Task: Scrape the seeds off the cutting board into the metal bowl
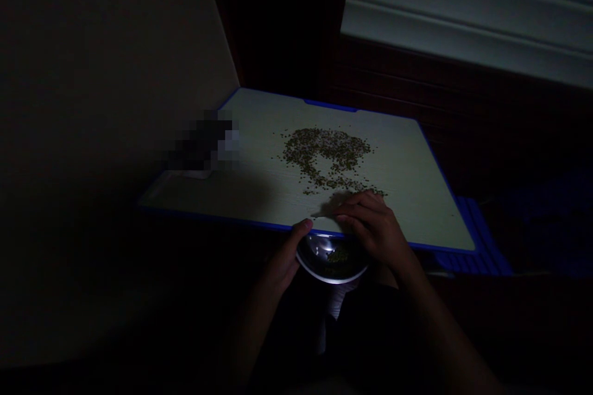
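A scatter of small greenish-brown beans or seeds (324,147) lies across a pale board (407,179) with a blue rim. Just below the board's near edge is a shiny metal bowl (319,247) with some green beans (340,255) in it. My left hand (288,253) grips the bowl's left side, its thumb up at the board edge. Over the board's near part, my right hand (370,219) rests with fingers bent together at the lower fringe of the scatter. Its fingertips are dark, and whether they pinch any beans cannot be made out.
A pixelated dark object (204,142) stands on the board's left side. A pale wall (115,62) rises at the left. Blue slatted plastic (482,237) shows beyond the board's right corner, and white horizontal panels (463,18) are at the upper right. The room is very dark.
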A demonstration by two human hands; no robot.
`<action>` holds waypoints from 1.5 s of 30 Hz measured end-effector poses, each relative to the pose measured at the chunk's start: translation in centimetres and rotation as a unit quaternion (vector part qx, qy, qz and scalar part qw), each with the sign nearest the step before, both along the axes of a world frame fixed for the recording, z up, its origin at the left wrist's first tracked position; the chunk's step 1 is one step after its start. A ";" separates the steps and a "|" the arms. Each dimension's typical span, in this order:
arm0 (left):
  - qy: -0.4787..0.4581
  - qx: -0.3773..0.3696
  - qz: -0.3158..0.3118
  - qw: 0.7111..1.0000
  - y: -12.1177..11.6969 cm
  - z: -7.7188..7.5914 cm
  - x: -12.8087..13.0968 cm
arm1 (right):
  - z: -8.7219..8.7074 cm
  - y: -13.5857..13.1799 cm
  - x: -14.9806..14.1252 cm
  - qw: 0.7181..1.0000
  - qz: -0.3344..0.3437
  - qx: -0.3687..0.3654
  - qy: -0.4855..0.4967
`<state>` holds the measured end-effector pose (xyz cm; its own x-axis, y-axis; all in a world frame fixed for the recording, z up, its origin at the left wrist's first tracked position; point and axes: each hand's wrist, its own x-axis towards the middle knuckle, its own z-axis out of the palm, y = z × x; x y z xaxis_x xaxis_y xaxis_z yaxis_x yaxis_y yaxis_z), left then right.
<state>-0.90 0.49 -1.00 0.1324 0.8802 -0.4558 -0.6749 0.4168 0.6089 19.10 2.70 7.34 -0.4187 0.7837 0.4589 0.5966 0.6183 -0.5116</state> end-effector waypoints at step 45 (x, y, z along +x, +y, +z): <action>0.038 -0.027 0.023 0.999 -0.2 0.4 -0.1 | -0.4 -1.5 1.6 0.986 -0.087 -0.066 0.122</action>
<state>-1.02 0.32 -0.57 0.0560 0.8584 -0.5100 -0.6462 0.4205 0.6369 20.73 1.25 6.92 -0.1613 0.8936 0.4190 0.5372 0.4356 -0.7222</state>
